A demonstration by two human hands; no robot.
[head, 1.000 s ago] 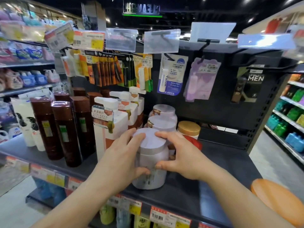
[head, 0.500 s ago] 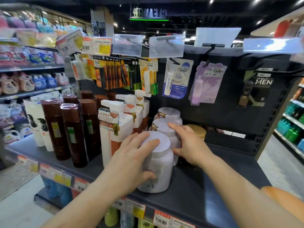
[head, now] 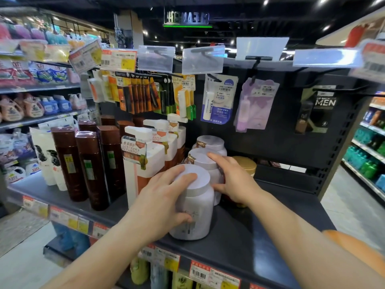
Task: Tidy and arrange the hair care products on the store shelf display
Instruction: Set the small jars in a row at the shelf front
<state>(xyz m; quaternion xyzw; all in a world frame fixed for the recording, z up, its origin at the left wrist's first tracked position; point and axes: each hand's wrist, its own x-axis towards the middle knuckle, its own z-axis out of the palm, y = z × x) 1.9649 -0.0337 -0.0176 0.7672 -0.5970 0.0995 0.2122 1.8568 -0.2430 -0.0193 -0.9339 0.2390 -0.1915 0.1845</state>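
The left hand [head: 164, 197] wraps the front white jar [head: 192, 213] at the near edge of the dark shelf [head: 250, 243], fingers laid over the pale lilac lid and thumb curled round the jar's body low down. Just beside it, the right hand [head: 233, 180] grips the second white jar [head: 205, 163], which stands directly behind the first and touches it; its forefinger lies across that lid and the thumb presses the side near the front jar's shoulder. A third white jar [head: 210, 142] stands behind the second, so the three form a row running toward the back panel. To the right of the row, partly hidden by the right hand, sits a gold-lidded jar [head: 245, 163]. To the left of the jars stand white pump bottles [head: 143, 161] with orange labels, in a line front to back, and further left a group of tall brown bottles [head: 87, 167], all upright. Above hang carded lip balms [head: 218, 99] on pegs, with price tags [head: 118, 60] along the upper rail.
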